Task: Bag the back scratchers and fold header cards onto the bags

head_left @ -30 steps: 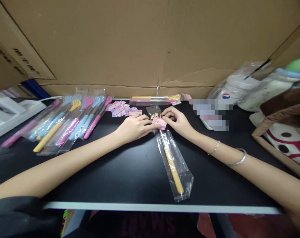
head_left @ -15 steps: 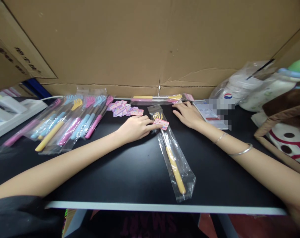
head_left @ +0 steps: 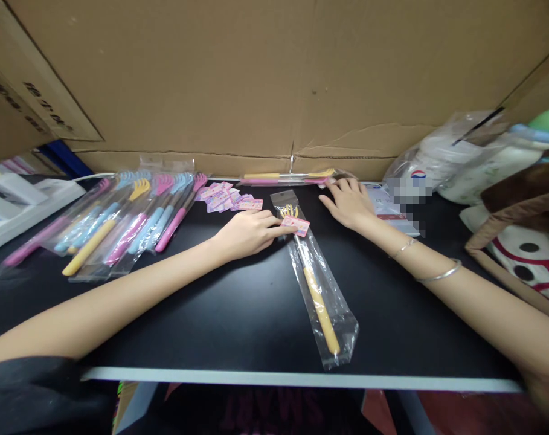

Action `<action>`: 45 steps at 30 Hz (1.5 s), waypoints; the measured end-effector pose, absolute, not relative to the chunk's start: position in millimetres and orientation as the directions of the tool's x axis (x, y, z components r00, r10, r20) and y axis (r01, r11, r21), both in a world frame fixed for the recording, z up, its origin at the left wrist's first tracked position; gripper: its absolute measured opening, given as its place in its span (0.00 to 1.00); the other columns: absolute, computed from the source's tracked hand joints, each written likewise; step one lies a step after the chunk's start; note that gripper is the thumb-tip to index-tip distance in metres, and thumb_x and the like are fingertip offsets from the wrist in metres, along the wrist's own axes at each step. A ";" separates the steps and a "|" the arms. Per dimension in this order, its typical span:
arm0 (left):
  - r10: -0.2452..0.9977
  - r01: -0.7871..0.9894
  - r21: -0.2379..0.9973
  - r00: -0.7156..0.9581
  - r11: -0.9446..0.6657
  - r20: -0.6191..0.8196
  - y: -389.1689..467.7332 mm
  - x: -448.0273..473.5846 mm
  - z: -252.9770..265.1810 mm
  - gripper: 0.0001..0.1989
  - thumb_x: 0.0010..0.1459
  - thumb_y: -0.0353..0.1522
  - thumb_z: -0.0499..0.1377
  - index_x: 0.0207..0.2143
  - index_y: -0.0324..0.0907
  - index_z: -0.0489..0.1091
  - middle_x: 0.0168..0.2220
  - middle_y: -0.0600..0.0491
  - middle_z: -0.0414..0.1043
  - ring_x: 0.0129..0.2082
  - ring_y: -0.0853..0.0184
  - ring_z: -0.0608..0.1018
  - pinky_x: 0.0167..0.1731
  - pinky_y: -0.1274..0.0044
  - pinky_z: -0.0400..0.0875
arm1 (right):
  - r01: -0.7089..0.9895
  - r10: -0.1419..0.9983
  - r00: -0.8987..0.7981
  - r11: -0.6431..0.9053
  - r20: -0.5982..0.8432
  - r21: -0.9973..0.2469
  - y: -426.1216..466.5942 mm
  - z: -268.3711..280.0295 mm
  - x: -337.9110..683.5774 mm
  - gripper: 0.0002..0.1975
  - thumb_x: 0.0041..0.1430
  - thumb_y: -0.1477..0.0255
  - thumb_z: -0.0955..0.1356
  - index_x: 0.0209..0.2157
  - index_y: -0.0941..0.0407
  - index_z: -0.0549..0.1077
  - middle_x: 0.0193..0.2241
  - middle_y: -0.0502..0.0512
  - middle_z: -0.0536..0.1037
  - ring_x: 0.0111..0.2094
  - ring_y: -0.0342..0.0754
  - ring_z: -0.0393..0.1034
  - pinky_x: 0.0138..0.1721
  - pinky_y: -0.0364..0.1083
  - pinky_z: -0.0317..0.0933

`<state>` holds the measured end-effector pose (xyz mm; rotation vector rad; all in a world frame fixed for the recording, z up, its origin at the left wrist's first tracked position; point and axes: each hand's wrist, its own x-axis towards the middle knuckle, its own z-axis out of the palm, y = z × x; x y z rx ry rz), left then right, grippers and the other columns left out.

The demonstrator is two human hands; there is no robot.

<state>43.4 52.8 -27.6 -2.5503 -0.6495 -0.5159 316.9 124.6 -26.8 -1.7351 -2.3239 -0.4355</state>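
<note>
A back scratcher [head_left: 320,305] with a yellow handle and yellow claw lies in a clear plastic bag in front of me. Across the bag, just below the claw, is a small pink printed card [head_left: 296,226]. My left hand [head_left: 249,232] is closed on that card's left end, index finger stretched over it and thumb underneath. Against the cardboard at the back lie bagged back scratchers [head_left: 283,179], pink and yellow. With its fingers apart, my right hand [head_left: 350,204] reaches their right end, fingertips at the bag; whether it grips there I cannot tell.
Several bagged back scratchers [head_left: 133,220] in pink, blue and yellow lie at left. Printed cards [head_left: 224,197] form a loose pile behind my left hand. A phone [head_left: 387,208], a bagged cup [head_left: 441,158], a bottle [head_left: 496,160] and a brown-handled bag [head_left: 523,241] stand at right.
My right hand has shifted slightly right and back, onto the right end of the rear bag. The scratcher heads in that bag have turned a little. My left hand stays put.
</note>
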 end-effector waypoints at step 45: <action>0.397 0.531 -0.302 0.823 -0.791 0.407 54.1 40.9 -29.2 0.22 0.65 0.27 0.52 0.59 0.49 0.68 0.44 0.53 0.79 0.37 0.68 0.77 0.37 0.77 0.71 | 0.904 0.869 -0.392 0.301 0.302 0.305 118.4 -20.5 322.2 0.24 0.69 0.63 0.56 0.56 0.63 0.69 0.48 0.70 0.78 0.50 0.62 0.69 0.49 0.56 0.58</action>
